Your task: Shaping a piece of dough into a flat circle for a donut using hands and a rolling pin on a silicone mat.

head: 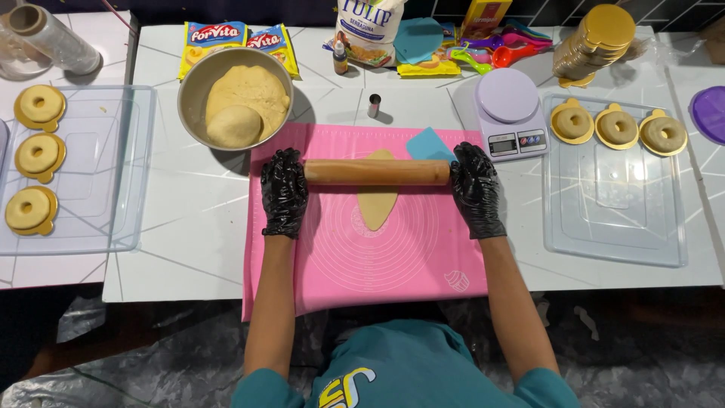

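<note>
- The left hand (284, 193) and the right hand (477, 189), both in glossy black gloves, lie flat and open-palmed on the two ends of a smooth wooden rolling pin (376, 171), pressing it rather than gripping it.
- The pin lies crosswise over a pale dough piece (377, 205) near the middle of the pink mat (355, 264). The dough is already flattened into a long oval, pointed at its 6 o'clock end, but it covers only a small part of the mat's printed rings, so I judge the rolling partly done.
- At 10 o'clock from the mat a dull metal bowl (236, 97) holds a large lump of matte yellow dough with a smaller ball on top — plenty is unrolled.
- Finished work shows on both sides: three ring-shaped pieces on gold discs sit in the clear tray at 9 o'clock (113, 174), and three more line the 12 o'clock edge of the clear tray at 3 o'clock (615, 227). Most of each tray is bare.
- A stack of gold discs (593, 41) waits at 1 o'clock, unused.
- A small metal cutter (373, 105) stands at 12 o'clock, a teal scraper (429, 145) lies on the mat's far edge, and a lilac scale (510, 113) sits on the white worktop (189, 227) just beside it.
</note>
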